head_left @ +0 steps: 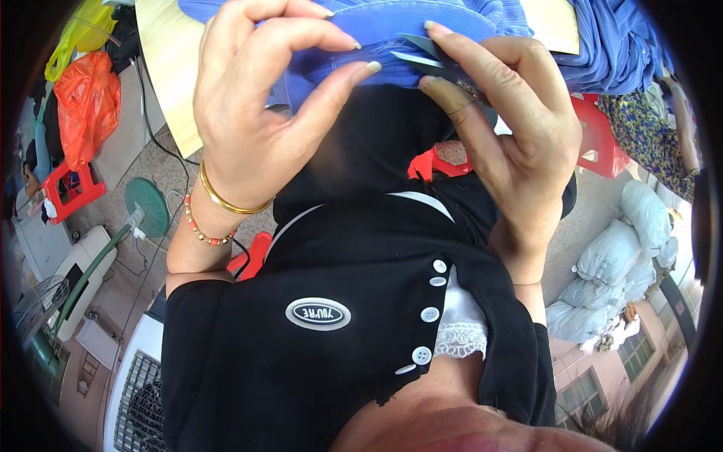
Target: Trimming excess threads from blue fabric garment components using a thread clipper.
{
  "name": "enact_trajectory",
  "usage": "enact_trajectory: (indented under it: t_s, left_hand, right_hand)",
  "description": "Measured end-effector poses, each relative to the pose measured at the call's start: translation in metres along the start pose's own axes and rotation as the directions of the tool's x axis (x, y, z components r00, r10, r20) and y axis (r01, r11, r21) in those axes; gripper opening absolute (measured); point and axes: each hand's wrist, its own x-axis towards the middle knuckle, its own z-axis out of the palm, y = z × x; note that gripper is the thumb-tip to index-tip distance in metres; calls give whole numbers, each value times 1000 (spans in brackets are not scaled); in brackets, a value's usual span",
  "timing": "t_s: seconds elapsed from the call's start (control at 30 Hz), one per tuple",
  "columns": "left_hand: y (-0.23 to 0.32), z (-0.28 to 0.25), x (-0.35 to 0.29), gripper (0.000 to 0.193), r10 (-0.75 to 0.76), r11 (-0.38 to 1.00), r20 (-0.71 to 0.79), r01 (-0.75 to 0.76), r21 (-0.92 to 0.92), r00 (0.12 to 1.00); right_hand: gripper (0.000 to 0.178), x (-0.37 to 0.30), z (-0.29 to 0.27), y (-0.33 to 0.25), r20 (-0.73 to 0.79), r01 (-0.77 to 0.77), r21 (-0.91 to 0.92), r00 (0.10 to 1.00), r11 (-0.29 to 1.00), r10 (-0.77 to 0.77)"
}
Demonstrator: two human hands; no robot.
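Note:
A blue ribbed garment (407, 19) lies at the near edge of the table and hangs over it, with loose threads along its edge. My right hand (512, 105) grips dark thread snips (429, 60), their two blades apart and pointing left against the blue cloth. Close by on the left is my left hand (263, 98), its fingers curved, with a gap between thumb and index tip. Nothing plainly shows between those fingertips, which are right beside the garment's edge.
More blue garments (621, 45) are heaped on the right of the wooden table (167, 68). Red plastic stools (602, 139) stand around me. Orange and yellow bags (86, 102) lie at the left, a green-based fan (147, 207) below them. Stuffed pale sacks (610, 260) sit at the right.

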Motion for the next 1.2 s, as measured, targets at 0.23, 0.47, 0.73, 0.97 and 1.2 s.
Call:
enact_trajectory:
  t_s: [0.23,0.47,0.73,0.97,1.2]
  left_hand:
    - [-1,7,-3,27,-64,989,-10,62,-133,998]
    - [1,11,-1,19,-154,944,31,156,-292,988]
    - [-3,8,-2,15,-133,947,40,139,-289,990]
    - [-4,6,-5,14,-96,949,16,96,-300,995]
    - [0,10,-7,21,-58,985,-15,54,-164,998]
  right_hand:
    - [46,-9,6,5,-42,42,-196,998,980,-52]
    - [46,-11,6,5,-53,32,-213,998,977,-44]
    - [45,-6,9,-5,-71,0,-161,997,987,-11]
    - [45,-4,9,-7,-93,14,-154,995,988,-28]
    - [45,-9,16,8,-135,66,-178,987,982,-91]
